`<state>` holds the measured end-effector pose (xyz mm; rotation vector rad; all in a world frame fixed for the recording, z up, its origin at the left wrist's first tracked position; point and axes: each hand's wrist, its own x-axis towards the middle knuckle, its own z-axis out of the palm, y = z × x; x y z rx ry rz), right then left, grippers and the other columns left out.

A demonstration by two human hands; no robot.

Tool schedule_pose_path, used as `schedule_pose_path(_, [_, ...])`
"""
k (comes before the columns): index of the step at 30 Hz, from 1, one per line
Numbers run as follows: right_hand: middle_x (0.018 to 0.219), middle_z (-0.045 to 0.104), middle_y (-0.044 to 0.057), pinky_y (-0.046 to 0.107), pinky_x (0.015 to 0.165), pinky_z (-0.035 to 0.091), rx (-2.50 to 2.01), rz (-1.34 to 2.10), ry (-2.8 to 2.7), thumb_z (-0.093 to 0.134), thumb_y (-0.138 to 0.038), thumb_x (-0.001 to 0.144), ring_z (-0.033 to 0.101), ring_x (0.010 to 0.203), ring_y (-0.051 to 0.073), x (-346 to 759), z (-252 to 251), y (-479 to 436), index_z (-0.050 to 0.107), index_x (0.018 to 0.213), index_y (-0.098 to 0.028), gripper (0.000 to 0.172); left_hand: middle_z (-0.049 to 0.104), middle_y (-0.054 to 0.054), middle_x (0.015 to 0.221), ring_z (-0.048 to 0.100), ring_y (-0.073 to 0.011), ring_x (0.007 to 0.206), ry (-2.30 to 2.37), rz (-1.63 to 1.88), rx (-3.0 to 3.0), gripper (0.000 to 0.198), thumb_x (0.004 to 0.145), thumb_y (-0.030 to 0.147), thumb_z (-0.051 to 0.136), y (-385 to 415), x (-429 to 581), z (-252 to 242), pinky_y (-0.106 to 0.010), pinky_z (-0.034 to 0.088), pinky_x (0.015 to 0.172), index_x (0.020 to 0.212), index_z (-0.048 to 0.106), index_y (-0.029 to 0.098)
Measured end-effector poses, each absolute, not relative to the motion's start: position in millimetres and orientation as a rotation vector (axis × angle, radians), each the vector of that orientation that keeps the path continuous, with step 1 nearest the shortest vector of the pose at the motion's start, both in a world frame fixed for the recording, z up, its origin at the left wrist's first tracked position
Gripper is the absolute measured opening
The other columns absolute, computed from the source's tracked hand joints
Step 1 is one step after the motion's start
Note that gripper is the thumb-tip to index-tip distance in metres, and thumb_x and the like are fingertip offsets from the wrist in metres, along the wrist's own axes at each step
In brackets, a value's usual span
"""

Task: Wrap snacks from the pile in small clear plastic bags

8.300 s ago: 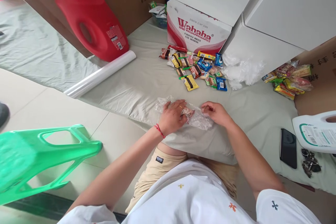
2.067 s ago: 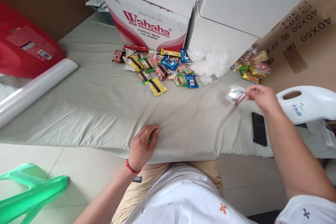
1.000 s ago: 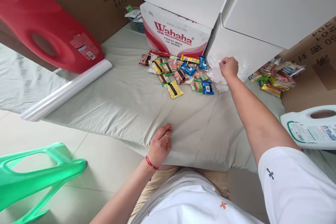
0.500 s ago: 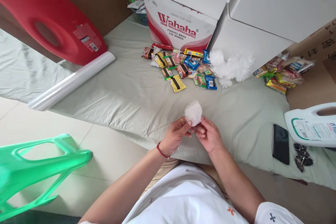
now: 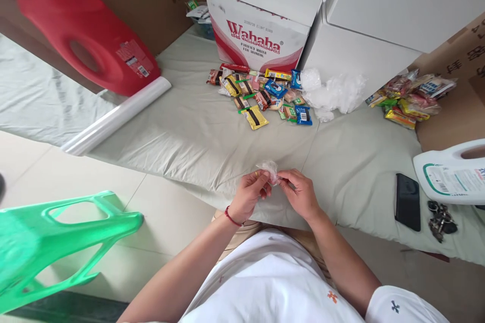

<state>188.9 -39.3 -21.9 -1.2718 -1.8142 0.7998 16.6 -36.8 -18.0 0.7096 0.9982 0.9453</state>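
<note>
A small, crumpled clear plastic bag (image 5: 268,166) is held up in front of me, above the near edge of the cloth-covered surface. My left hand (image 5: 248,193) has it pinched between thumb and fingers. From the other side, my right hand (image 5: 300,193) grips its edge with thumb and forefinger. Beyond my hands lies a loose pile of small wrapped snacks (image 5: 254,117) in yellow, blue, red and brown packets. Beside that pile sits a heap of crumpled clear plastic bags (image 5: 346,93).
A Wahaha carton (image 5: 257,35) stands behind the snacks, and more packets (image 5: 415,98) lie right. Left are a red jug (image 5: 109,55), a plastic film roll (image 5: 121,115) and a green stool (image 5: 76,232). Near right are a phone (image 5: 407,202), keys (image 5: 441,221) and a white bottle (image 5: 452,174).
The plastic bag was a flat folded piece and is now looser and crumpled. My right hand has turned over, its fingers now pinching the bag's edge. The view has shifted slightly.
</note>
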Motion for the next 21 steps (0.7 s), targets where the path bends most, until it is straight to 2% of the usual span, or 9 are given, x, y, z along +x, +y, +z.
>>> schedule_pose_path(3, [0.096, 0.076, 0.004, 0.035, 0.079, 0.056, -1.264, 0.843, -1.794, 0.061, -0.024, 0.097, 0.07, 0.087, 0.02, 185.8, -27.0, -43.6, 0.074, 0.106, -0.031, 0.017, 0.057, 0.001, 0.057, 0.048, -0.0076, 0.052, 1.047, 0.938, 0.761, 0.043, 0.075, 0.055, 0.079, -37.2, 14.9, -18.9, -0.02, 0.036, 0.05, 0.073, 0.066, 0.015])
schedule_pose_path(8, [0.099, 0.076, 0.005, 0.04, 0.085, 0.056, -1.26, 0.757, -1.833, 0.058, -0.021, 0.097, 0.069, 0.092, 0.023, 190.6, -24.6, -46.7, 0.075, 0.106, -0.031, 0.022, 0.059, 0.0, 0.063, 0.051, -0.0092, 0.052, 1.085, 1.008, 0.621, 0.049, 0.079, 0.065, 0.071, -35.0, 17.8, -17.4, -0.021, 0.032, 0.044, 0.073, 0.061, 0.017])
schedule_pose_path(11, [0.103, 0.076, 0.006, 0.041, 0.087, 0.056, -1.211, 0.84, -1.842, 0.062, -0.028, 0.096, 0.068, 0.095, 0.024, 191.1, -21.2, -50.5, 0.075, 0.108, -0.032, 0.017, 0.05, 0.005, 0.053, 0.042, -0.007, 0.047, 1.147, 1.016, 0.681, 0.047, 0.078, 0.059, 0.075, -35.6, 20.1, -18.6, -0.021, 0.028, 0.045, 0.067, 0.054, 0.019])
schedule_pose_path(13, [0.103, 0.075, 0.006, 0.039, 0.086, 0.056, -1.212, 0.933, -1.745, 0.066, -0.036, 0.095, 0.068, 0.095, 0.024, 187.6, -21.0, -53.8, 0.074, 0.109, -0.03, 0.018, 0.049, 0.006, 0.052, 0.04, -0.0069, 0.048, 1.179, 1.024, 0.782, 0.044, 0.081, 0.057, 0.074, -38.2, 21.5, -19.8, -0.022, 0.028, 0.047, 0.069, 0.056, 0.019])
schedule_pose_path(17, [0.092, 0.072, 0.005, 0.035, 0.08, 0.055, -1.368, 1.001, -1.397, 0.071, -0.047, 0.09, 0.066, 0.087, 0.022, 178.2, -24.1, -53.3, 0.074, 0.094, -0.027, 0.021, 0.052, 0.005, 0.057, 0.042, -0.0082, 0.052, 1.181, 1.049, 0.914, 0.042, 0.084, 0.059, 0.072, -44.3, 22.7, -19.8, -0.023, 0.031, 0.051, 0.078, 0.062, 0.018])
schedule_pose_path(21, [0.077, 0.068, 0.001, 0.031, 0.072, 0.053, -1.349, 1.225, -0.944, 0.076, -0.053, 0.082, 0.061, 0.072, 0.017, 186.4, -19.4, -40.3, 0.072, 0.083, -0.024, 0.029, 0.055, 0.004, 0.062, 0.042, -0.0065, 0.051, 1.089, 1.07, 0.787, 0.048, 0.079, 0.063, 0.076, -42.7, 15.4, -16.3, -0.022, 0.03, 0.049, 0.076, 0.058, 0.018])
